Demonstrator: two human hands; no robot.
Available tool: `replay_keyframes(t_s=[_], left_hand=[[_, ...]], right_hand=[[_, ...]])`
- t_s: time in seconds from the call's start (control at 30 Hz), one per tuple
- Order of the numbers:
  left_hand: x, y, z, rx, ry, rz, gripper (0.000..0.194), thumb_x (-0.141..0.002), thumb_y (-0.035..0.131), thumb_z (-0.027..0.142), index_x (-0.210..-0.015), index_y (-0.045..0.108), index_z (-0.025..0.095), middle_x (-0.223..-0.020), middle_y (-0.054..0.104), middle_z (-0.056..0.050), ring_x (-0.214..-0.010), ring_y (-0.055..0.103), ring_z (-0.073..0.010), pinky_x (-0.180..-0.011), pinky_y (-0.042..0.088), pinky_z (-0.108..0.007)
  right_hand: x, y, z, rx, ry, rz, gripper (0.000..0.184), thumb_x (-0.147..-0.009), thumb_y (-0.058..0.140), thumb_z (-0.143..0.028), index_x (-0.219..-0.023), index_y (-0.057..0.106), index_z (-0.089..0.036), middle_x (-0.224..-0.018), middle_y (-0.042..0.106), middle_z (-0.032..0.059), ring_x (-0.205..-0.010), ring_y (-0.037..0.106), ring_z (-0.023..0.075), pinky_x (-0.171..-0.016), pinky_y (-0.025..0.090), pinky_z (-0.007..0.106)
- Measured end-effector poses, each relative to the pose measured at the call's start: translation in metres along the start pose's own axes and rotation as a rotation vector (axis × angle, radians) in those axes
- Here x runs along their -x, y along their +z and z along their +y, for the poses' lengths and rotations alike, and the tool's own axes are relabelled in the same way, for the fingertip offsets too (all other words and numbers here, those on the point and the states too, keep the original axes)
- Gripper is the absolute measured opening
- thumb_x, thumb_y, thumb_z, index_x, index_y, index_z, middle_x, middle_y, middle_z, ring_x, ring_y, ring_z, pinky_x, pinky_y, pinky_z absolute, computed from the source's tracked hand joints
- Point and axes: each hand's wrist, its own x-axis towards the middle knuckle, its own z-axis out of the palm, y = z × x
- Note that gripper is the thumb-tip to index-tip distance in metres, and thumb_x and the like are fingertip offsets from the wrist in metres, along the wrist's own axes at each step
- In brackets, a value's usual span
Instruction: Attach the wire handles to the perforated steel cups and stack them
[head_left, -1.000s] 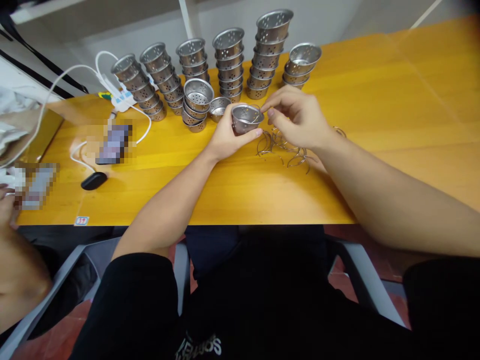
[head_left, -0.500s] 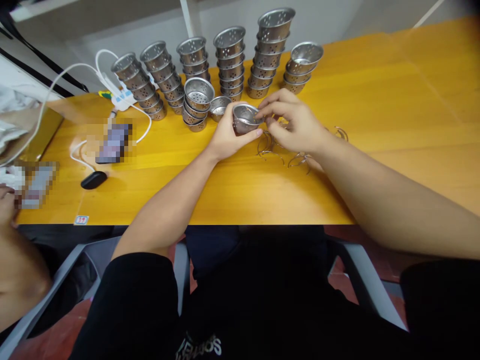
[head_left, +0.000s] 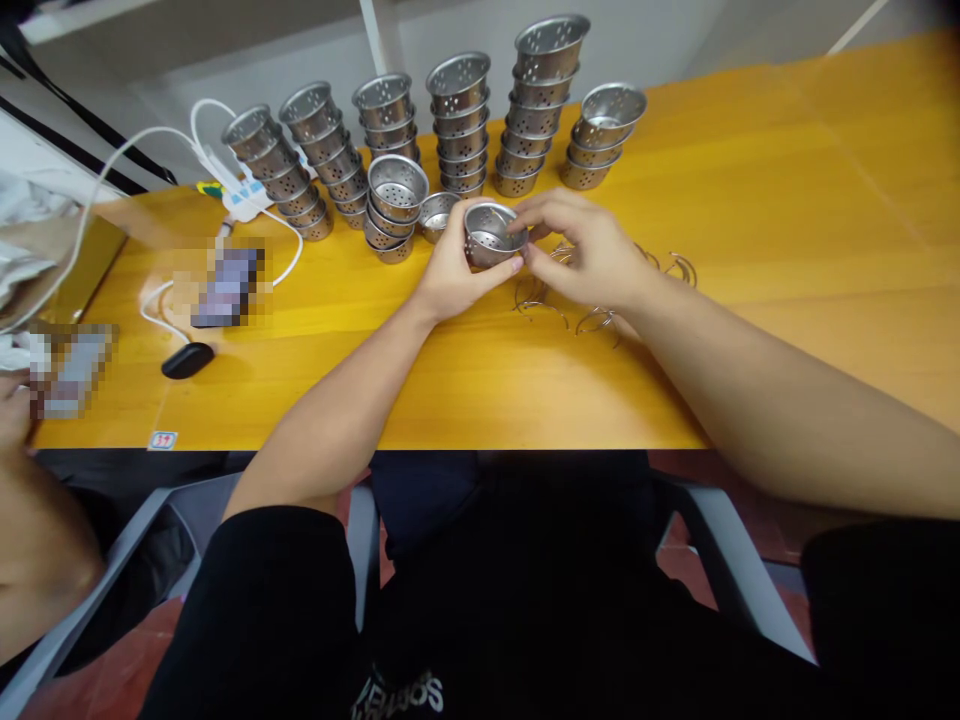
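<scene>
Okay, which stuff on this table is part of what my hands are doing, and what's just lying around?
In use: perforated metal cup in left hand, right hand at its rim, wire handles, cup stacks.
Lying about: power strip, white cable, black case.

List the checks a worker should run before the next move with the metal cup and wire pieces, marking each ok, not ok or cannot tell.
1. Left hand grips the metal cup: ok.
2. Right hand fingers at the cup's rim: ok.
3. Wire seated in the cup: cannot tell.
4. Spare wire pieces lie beside the right hand: ok.
5. Stacks of cups stand upright behind: ok.
</scene>
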Motion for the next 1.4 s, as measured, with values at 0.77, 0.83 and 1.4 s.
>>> replay_keyframes(t_s=[0.77, 0.83, 1.4], left_hand=[[0.0, -0.038, 0.073, -0.31, -0.498, -0.052, 0.106, -0.105, 0.105, 0.037, -0.192, 0.045, 0.028, -0.205, 0.046, -0.021, -0.192, 0.055, -0.0452, -0.168, 0.04, -0.061], [0.0, -0.042, 0.076, -0.368, -0.543, -0.082, 0.088, -0.109, 0.1, 0.033, -0.184, 0.056, 0.026, -0.197, 0.058, -0.019, -0.188, 0.059, -0.0446, -0.168, 0.04, -0.061], [0.0, -0.007, -0.003, -0.062, -0.272, -0.04, 0.121, -0.1, 0.109, 0.043, -0.195, 0.035, 0.029, -0.205, 0.048, -0.023, -0.198, 0.045, -0.0483, -0.169, 0.031, -0.071]], right_hand=[[0.0, -0.009, 0.019, 0.069, 0.113, 0.105, 0.059, -0.1, 0.093, -0.098, -0.121, 0.089, -0.043, -0.15, 0.083, 0.0133, -0.147, 0.076, 0.052, -0.121, 0.074, 0.081], [0.0, -0.011, 0.017, 0.065, 0.156, 0.108, 0.059, -0.099, 0.091, -0.102, -0.125, 0.089, -0.049, -0.151, 0.084, 0.0111, -0.152, 0.074, 0.0523, -0.123, 0.071, 0.085], [-0.003, 0.005, 0.035, 0.063, 0.14, 0.13, 0.067, -0.099, 0.088, -0.105, -0.133, 0.089, -0.048, -0.143, 0.088, 0.0107, -0.149, 0.075, 0.0537, -0.124, 0.071, 0.082]])
